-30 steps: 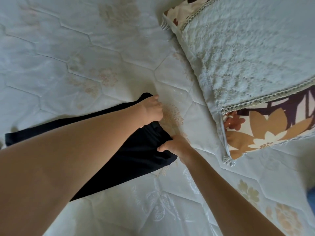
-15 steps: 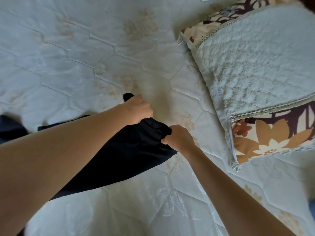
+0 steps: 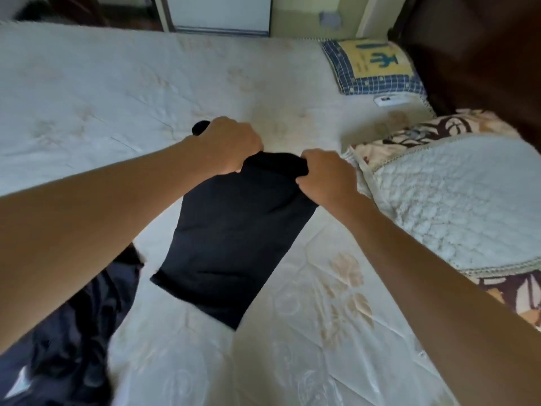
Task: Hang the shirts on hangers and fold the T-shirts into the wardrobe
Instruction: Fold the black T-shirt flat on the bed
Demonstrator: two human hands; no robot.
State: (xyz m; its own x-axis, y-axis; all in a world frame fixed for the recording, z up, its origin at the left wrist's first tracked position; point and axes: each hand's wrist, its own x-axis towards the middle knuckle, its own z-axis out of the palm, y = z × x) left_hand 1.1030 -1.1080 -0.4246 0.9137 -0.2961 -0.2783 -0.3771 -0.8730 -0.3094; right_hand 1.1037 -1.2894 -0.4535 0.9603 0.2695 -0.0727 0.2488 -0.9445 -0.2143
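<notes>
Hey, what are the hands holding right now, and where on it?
Both hold the black T-shirt by its far edge: left hand at the left corner, right hand at the right corner.

A single head-worn wide-angle camera is looking forward and down across the white quilted mattress (image 3: 123, 92), sitting close above its near edge. Both bare forearms are reaching in from the lower corners, and the mattress's far edge is running along the top of the view.
</notes>
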